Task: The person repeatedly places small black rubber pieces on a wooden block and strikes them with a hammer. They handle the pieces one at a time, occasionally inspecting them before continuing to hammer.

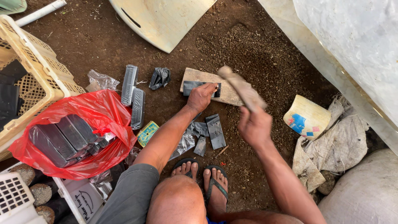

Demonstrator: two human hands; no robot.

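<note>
Pinning the black strip point(202, 88) crosswise on the wooden block point(230, 94), my left hand point(200, 97) pressed flat; my right hand point(253, 125) gripped a raised wooden mallet point(242, 88) just beside it.

An outdoor makeshift workshop: bare dirt ground point(257, 54), plastic crate point(37, 74), sacks point(331, 145), scrap pieces.
</note>
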